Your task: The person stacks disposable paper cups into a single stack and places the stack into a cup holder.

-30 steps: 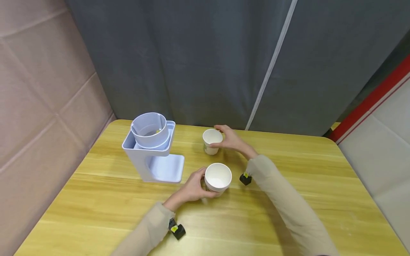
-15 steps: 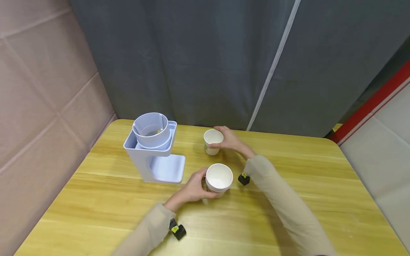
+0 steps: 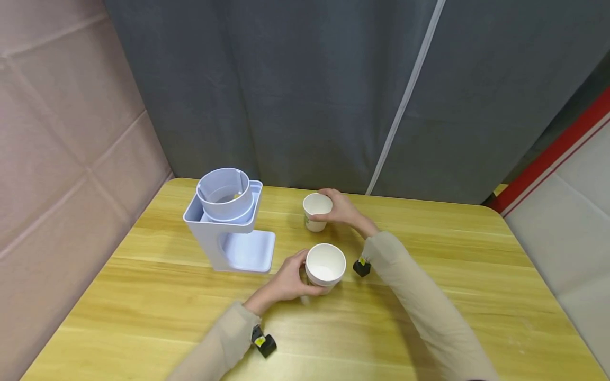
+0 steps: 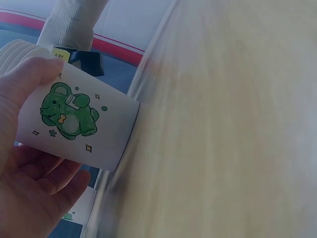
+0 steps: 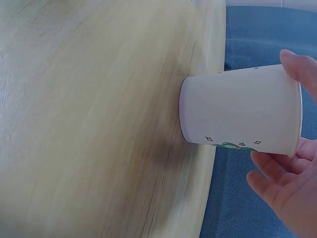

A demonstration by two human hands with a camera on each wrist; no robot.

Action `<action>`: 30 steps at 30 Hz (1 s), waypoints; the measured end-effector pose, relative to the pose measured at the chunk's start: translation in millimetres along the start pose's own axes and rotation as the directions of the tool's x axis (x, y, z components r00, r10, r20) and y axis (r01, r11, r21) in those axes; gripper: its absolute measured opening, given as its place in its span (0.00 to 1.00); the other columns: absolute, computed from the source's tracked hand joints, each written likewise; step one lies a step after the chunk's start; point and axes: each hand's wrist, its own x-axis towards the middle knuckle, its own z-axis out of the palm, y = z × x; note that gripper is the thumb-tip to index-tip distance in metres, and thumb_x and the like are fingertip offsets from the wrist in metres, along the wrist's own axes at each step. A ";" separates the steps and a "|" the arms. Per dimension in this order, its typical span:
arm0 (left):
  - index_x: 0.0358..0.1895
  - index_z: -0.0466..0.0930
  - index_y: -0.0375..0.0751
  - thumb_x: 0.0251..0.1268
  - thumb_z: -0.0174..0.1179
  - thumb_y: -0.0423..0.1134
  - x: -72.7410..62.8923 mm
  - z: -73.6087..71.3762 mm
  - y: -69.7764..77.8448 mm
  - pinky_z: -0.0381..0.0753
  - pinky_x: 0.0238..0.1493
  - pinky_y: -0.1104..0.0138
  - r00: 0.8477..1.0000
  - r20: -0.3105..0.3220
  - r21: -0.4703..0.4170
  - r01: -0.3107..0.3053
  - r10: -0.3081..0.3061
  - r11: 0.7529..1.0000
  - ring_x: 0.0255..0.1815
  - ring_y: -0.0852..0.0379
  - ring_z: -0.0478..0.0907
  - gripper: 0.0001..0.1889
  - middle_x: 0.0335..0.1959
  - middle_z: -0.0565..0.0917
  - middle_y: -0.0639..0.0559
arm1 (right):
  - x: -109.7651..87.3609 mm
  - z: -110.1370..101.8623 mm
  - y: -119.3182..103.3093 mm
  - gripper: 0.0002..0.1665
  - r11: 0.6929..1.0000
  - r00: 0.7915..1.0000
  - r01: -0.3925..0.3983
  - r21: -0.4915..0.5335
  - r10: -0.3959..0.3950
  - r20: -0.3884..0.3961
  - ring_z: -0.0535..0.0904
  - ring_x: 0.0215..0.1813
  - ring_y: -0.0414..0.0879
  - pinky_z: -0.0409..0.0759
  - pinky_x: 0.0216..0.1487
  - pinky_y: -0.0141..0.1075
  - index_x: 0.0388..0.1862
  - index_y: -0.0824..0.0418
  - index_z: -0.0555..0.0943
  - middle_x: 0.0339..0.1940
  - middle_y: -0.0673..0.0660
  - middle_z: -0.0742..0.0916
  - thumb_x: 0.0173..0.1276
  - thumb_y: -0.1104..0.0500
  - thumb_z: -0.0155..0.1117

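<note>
My left hand [image 3: 288, 278] grips a stack of nested white paper cups [image 3: 325, 263] near the middle of the table. In the left wrist view several rims show one inside another, and the outer paper cup [image 4: 74, 111] bears a green cartoon animal. Farther back, my right hand [image 3: 340, 208] holds a single white paper cup [image 3: 314, 219] near its rim, thumb on one side and fingers on the other. That cup [image 5: 237, 109] stands upright with its base at the tabletop, its green print mostly turned away from the right wrist view.
A pale lilac plastic stand [image 3: 209, 243] with a round open container [image 3: 224, 196] on top and a flat base tray [image 3: 250, 251] is on the left of the wooden table [image 3: 429, 296]. A grey curtain [image 3: 295, 95] hangs behind the back edge.
</note>
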 end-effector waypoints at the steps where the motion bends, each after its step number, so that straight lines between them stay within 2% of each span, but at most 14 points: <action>1: 0.57 0.70 0.27 0.37 0.75 0.30 -0.3 -1.3 4.5 0.74 0.56 0.60 1.000 0.002 -0.002 0.001 -0.001 1.000 0.52 0.45 0.75 0.37 0.50 0.79 0.39 | -0.4 0.0 0.7 0.45 1.000 1.000 0.001 0.005 -0.001 -0.003 0.75 0.52 0.57 0.75 0.52 0.47 0.61 0.72 0.69 0.54 0.67 0.78 0.48 0.51 0.75; 4: 0.55 0.70 0.24 0.37 0.74 0.28 -1.0 -6.0 17.6 0.74 0.56 0.61 1.000 0.006 -0.005 0.000 0.000 1.000 0.51 0.44 0.75 0.36 0.49 0.78 0.36 | -2.3 -1.3 2.7 0.45 1.000 1.000 0.007 0.027 -0.007 -0.011 0.74 0.53 0.57 0.75 0.52 0.47 0.61 0.73 0.69 0.54 0.67 0.78 0.48 0.52 0.75; 5: 0.55 0.69 0.24 0.37 0.74 0.28 -0.9 -6.2 17.8 0.74 0.56 0.61 1.000 0.007 -0.006 0.002 -0.002 1.000 0.51 0.43 0.75 0.36 0.49 0.78 0.36 | -3.4 -2.4 3.1 0.45 0.999 1.000 0.009 0.038 -0.008 -0.015 0.74 0.53 0.58 0.75 0.52 0.47 0.61 0.73 0.69 0.54 0.67 0.78 0.48 0.53 0.76; 12: 0.58 0.70 0.31 0.37 0.76 0.33 0.9 0.1 -10.3 0.73 0.57 0.60 1.000 -0.004 -0.019 0.019 -0.019 1.000 0.53 0.48 0.75 0.39 0.52 0.78 0.42 | -17.0 -14.8 6.6 0.43 0.997 0.998 0.026 0.067 -0.022 -0.056 0.75 0.52 0.59 0.75 0.52 0.49 0.59 0.75 0.70 0.54 0.69 0.78 0.47 0.56 0.76; 26: 0.59 0.69 0.32 0.37 0.76 0.35 2.8 -0.2 -12.0 0.73 0.57 0.59 1.000 0.000 -0.038 0.013 -0.013 0.999 0.54 0.48 0.75 0.40 0.53 0.78 0.42 | -65.8 -50.4 -2.9 0.41 0.996 0.996 0.016 0.093 -0.008 -0.088 0.77 0.48 0.58 0.77 0.48 0.49 0.58 0.73 0.70 0.51 0.68 0.80 0.47 0.58 0.77; 30: 0.59 0.69 0.27 0.38 0.75 0.31 1.4 -6.5 10.5 0.74 0.57 0.58 1.000 0.007 -0.042 0.029 -0.029 0.999 0.54 0.44 0.74 0.39 0.53 0.78 0.38 | -80.4 -57.9 -5.7 0.40 0.993 0.995 0.027 0.112 -0.015 -0.103 0.77 0.48 0.57 0.78 0.48 0.49 0.58 0.72 0.71 0.51 0.67 0.80 0.46 0.60 0.77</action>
